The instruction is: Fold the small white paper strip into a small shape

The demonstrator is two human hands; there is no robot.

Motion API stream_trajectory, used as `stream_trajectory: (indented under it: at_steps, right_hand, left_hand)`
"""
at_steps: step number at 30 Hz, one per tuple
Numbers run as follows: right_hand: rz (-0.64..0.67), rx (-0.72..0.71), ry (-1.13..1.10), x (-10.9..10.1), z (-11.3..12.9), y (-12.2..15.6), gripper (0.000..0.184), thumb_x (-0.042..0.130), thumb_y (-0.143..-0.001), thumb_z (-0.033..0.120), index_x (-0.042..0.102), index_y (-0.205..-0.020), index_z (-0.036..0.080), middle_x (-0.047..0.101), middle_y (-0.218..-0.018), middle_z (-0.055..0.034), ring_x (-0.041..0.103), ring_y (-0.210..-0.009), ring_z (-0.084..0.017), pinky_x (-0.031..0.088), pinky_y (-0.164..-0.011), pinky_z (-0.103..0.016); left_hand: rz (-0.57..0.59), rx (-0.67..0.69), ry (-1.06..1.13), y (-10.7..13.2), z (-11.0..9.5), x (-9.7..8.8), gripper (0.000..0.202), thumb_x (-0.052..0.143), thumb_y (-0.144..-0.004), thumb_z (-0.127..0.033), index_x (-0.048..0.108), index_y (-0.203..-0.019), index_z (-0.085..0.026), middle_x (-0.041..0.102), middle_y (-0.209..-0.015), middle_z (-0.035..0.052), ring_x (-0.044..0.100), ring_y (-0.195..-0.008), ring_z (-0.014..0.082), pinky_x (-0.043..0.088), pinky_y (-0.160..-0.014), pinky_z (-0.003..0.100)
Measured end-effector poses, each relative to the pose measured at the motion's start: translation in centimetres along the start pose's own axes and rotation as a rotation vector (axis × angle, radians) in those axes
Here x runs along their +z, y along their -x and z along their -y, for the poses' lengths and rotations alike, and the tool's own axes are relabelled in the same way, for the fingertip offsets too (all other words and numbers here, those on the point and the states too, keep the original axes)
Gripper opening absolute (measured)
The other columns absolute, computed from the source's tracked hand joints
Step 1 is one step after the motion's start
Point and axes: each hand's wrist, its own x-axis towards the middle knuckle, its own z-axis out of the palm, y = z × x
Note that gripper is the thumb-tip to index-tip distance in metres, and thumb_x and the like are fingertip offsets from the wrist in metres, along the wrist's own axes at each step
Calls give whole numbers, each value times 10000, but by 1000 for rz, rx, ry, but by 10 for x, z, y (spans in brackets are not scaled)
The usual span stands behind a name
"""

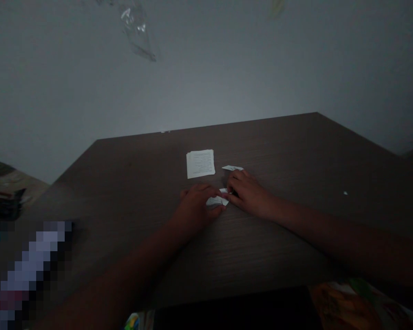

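Between my two hands is a small folded piece of printed paper [214, 200], low over the dark wooden table [261, 256]. My left hand [197, 204] closes on its left side, fingers over the top and thumb along the near edge. At the paper's right end, the fingertips of my right hand [245, 191] pinch it. Just beyond my right hand lies another folded paper piece [232, 167], partly covered by the knuckles. A stack of printed paper squares [200, 163] rests farther back, left of that piece.
A tiny white scrap [345, 193] lies on the table to the right. A pixelated, pale-topped object [34, 261] fills the lower left. Behind the table stands a grey wall [227, 68], with a clear plastic bag [137, 30] on it. Colourful printed material [351, 305] shows below the near edge.
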Motion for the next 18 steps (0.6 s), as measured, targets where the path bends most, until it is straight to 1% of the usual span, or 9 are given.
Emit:
stream_trajectory:
  at_steps: [3, 5, 6, 9, 11, 13, 15, 18]
  right_hand:
    - [-78, -29, -55, -6, 1, 2, 148, 708, -1173, 349, 719, -1093, 224, 746, -1179, -130, 700, -1169, -329, 597, -1040, -502]
    - [-114, -108, -63, -11, 3, 5, 132, 654, -1185, 301, 746, -1135, 220, 761, -1193, -132, 704, -1178, -326, 592, -1068, -520]
    - [-112, -163, -58, -13, 5, 7, 150, 628, -1187, 277, 764, -1160, 218, 772, -1203, -134, 708, -1172, -323, 592, -1077, -530]
    - [-24, -317, -43, -17, 13, 15, 241, 604, -1180, 224, 804, -1315, 221, 810, -1291, -138, 738, -1203, -315, 605, -1105, -541]
    - [54, -325, -20, -18, 18, 20, 272, 620, -1184, 227, 805, -1383, 232, 825, -1348, -132, 752, -1242, -310, 610, -1134, -537]
    - [112, -322, 7, -19, 21, 24, 286, 632, -1184, 229, 804, -1412, 214, 831, -1387, -138, 758, -1275, -315, 608, -1168, -546]
    - [146, -319, 33, -20, 23, 26, 302, 647, -1181, 247, 799, -1438, 201, 825, -1432, -150, 760, -1304, -325, 606, -1188, -560]
    - [168, -310, 50, -22, 21, 28, 356, 667, -1184, 306, 778, -1507, 206, 805, -1502, -172, 753, -1358, -344, 606, -1197, -579]
  left_hand:
    - [-10, 7, -38, -1, 4, 0, 232, 897, -1013, -306, 866, -1242, -312, 841, -1356, 78, 733, -1384, 413, 561, -1138, 630]
    - [-28, 0, -48, -1, 6, 0, 224, 897, -1013, -309, 871, -1235, -307, 840, -1354, 79, 730, -1380, 414, 567, -1125, 621]
    - [-34, -1, -46, -1, 6, -1, 225, 891, -1021, -307, 870, -1245, -302, 838, -1355, 80, 725, -1383, 411, 566, -1129, 617]
    - [-34, -12, -32, 1, 5, -2, 241, 886, -1033, -278, 870, -1274, -276, 833, -1366, 83, 716, -1395, 399, 556, -1158, 622]
    - [-22, -29, -20, 2, 4, -4, 246, 897, -1029, -262, 873, -1274, -266, 832, -1376, 83, 713, -1407, 397, 545, -1181, 631]
    - [-23, -40, -8, 2, 5, -4, 245, 901, -1031, -266, 873, -1274, -259, 831, -1387, 83, 710, -1425, 401, 538, -1203, 638]
    - [-29, -39, 7, 2, 9, -5, 265, 907, -1030, -278, 864, -1289, -244, 827, -1398, 92, 711, -1431, 398, 540, -1221, 635]
    - [-33, -29, 46, 1, 16, -7, 324, 933, -1009, -291, 845, -1315, -231, 818, -1426, 120, 745, -1383, 369, 571, -1224, 605]
